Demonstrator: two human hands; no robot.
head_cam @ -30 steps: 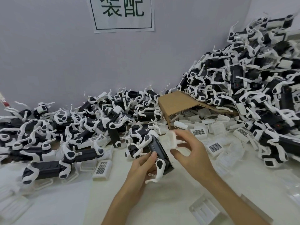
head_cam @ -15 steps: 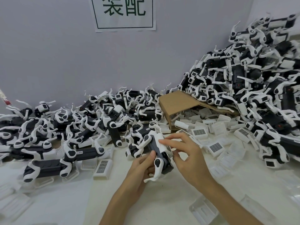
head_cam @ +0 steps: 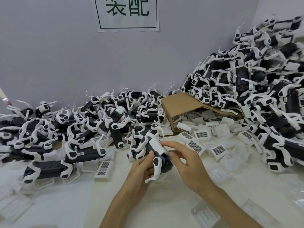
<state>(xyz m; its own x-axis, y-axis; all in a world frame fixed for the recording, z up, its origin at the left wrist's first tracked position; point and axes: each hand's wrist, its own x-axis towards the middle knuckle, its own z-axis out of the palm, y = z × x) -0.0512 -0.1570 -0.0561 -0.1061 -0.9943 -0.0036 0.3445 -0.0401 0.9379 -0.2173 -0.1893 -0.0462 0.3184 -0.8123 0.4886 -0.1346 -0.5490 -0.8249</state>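
A black-and-white toy robot dog (head_cam: 160,162) lies at the table's middle, held a little above the white surface. My left hand (head_cam: 139,173) grips its rear body from the left and below. A white rectangular cover piece (head_cam: 158,145) sits on the dog's back. My right hand (head_cam: 185,163) pinches that cover, with the forefinger along its top and the thumb at its near end. The dog's underside is hidden by my fingers.
Heaps of similar robot dogs fill the left (head_cam: 65,139) and tower at the right (head_cam: 256,89). A tipped cardboard box (head_cam: 179,104) spills white grille covers (head_cam: 194,145). Clear plastic trays (head_cam: 205,214) lie near the front. A paper sign (head_cam: 128,14) hangs on the wall.
My right hand brought the white cover from above the dog down onto its back and now presses it in place. My left hand kept hold of the dog.
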